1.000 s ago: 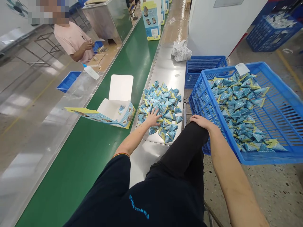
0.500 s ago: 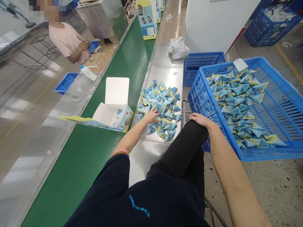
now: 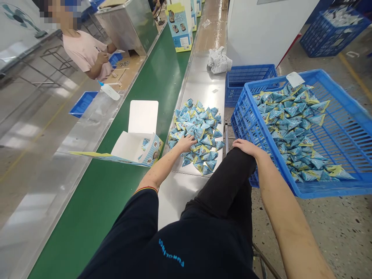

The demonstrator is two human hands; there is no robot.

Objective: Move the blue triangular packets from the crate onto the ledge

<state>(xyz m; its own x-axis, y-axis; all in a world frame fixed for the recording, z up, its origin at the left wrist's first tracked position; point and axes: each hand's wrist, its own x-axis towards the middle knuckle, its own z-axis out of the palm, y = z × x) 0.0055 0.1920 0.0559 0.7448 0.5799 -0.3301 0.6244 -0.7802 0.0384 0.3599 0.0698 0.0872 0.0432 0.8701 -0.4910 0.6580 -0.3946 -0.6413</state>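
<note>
Our left hand point(image 3: 186, 143) grabs packets point(image 3: 197, 131) from the middle pile. Our right hand point(image 3: 247, 147) rests loose on our knee. The box point(image 3: 136, 147) holds few packets; many wait.

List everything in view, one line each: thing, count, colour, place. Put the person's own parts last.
triangular foil packets: a heap, blue and yellow, on the steel counter.
open cardboard box: one, white inside, blue and yellow print, on the green conveyor belt; a few packets inside.
large blue plastic crate: one, right of the counter, tilted, part filled with packets.
second blue crate: one, behind it, lower.
upright printed boxes: several, blue and yellow, far along the belt.
striped cloth: one, white and grey, far end of the counter.
co-worker in a pink shirt: one, across the belt.
left hand: on the packet heap.
right hand: on the person's raised knee in black trousers, next to the large crate.
</note>
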